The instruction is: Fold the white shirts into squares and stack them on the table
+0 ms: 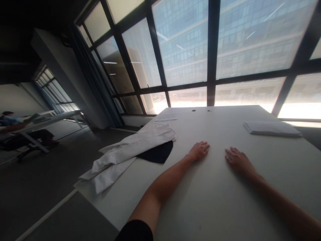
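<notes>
Both arms stretch forward over a white table point(200, 197). My left hand point(199, 150) lies palm down on the tabletop, fingers extended, holding nothing. To its right, a short gap away, my right hand point(239, 161) rests flat on the same surface with its fingers slightly apart. Left of my left hand is a heap of white cloth garments point(132, 147), partly hanging over the table's left edge. A dark navy piece of cloth point(159, 152) shows from under the white cloth. Farther right lies a folded white cloth point(273, 129).
Printed paper sheets point(167, 115) lie at the table's far left corner. Two small dark round spots point(194, 110) are near the far edge. Large windows point(183, 50) stand behind the table. On the far left, a person point(9, 118) sits by another table point(55, 117).
</notes>
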A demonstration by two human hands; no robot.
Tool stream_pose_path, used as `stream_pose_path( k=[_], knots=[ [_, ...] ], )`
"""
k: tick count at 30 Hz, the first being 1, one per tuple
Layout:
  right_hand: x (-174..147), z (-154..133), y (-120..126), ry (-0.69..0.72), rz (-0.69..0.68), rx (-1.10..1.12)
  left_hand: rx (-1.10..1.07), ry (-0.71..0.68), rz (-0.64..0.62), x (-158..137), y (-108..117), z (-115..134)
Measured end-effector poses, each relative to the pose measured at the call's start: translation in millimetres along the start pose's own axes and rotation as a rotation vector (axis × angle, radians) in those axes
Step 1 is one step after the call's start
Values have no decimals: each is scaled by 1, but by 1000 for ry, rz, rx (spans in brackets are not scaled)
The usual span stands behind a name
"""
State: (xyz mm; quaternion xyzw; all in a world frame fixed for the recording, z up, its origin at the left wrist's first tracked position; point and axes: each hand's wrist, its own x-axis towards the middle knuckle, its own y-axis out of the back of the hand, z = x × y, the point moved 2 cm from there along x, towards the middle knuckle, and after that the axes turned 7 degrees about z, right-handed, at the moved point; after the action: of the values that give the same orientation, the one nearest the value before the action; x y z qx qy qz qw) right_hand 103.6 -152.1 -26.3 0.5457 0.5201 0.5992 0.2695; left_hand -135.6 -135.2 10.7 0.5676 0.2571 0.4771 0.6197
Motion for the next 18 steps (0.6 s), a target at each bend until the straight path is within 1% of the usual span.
stream_pose_path(
  k=[3,5,10,14,16,18],
  knots=[
    [0,2,-2,-5,-1,2,-14,-17,17,-10,3,1],
    [1,3,-3,-2,3,4,-31,-42,28,-23,7,2],
    [1,5,-4,21,19,-18,-77,-92,56,-80,26,-1],
    [1,7,-8,37,34,-18,-109,-73,76,-123,45,-13],
    [0,9,-10,47,49,-5,-121,-52,74,-134,51,-20],
    [0,10,-13,58,63,11,-130,-34,70,-137,53,-28]
  ],
)
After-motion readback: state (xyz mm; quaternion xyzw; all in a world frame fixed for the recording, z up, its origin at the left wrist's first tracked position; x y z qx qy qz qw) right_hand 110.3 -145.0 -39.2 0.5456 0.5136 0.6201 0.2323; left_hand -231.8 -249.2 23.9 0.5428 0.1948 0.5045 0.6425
